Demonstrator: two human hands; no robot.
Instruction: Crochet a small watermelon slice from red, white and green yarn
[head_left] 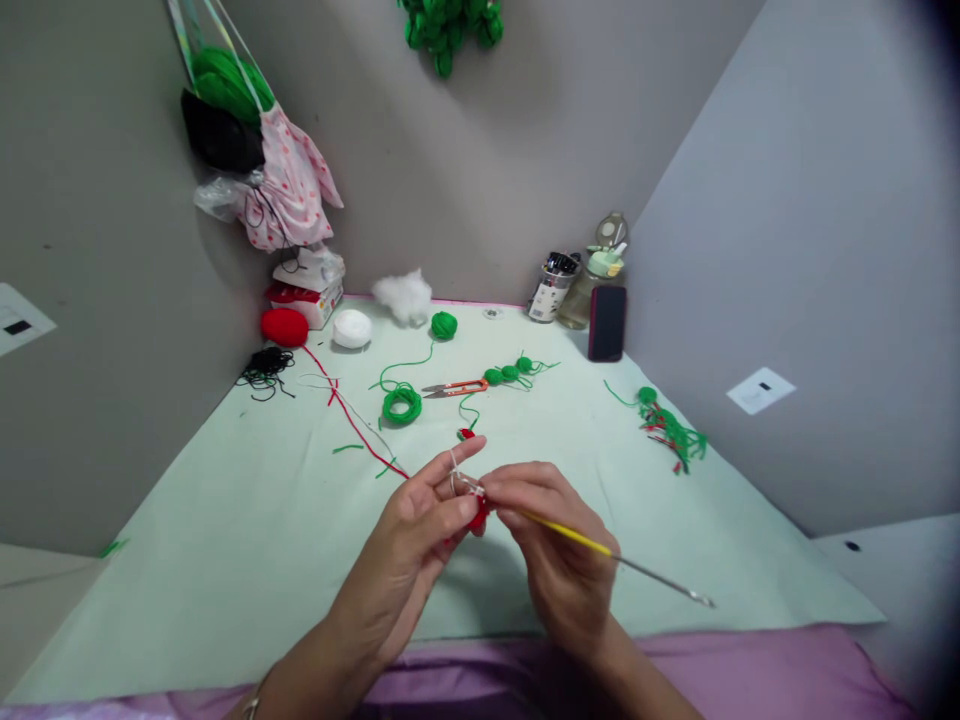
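My left hand (424,530) pinches a small red and white crochet piece (480,512) between thumb and fingers. White yarn (453,462) loops over its raised index finger. In my right hand (559,540) is a crochet hook (577,538) with a yellow grip, its near end sticking out to the lower right. The hook's far tip meets the white stitches at the top of the piece, partly hidden by my fingers. Red yarn (367,440) runs from my left hand back to a red yarn ball (285,327). Just beyond my fingers lies a small red and green piece (466,434).
Orange thread snips (456,388) lie mid-table beside green crocheted balls (510,373) and a green yarn coil (402,404). Behind are white yarn (352,329), stuffing (405,297) and a green ball (444,326). A phone (607,323) leans at the back right; green-red pieces (671,430) lie right.
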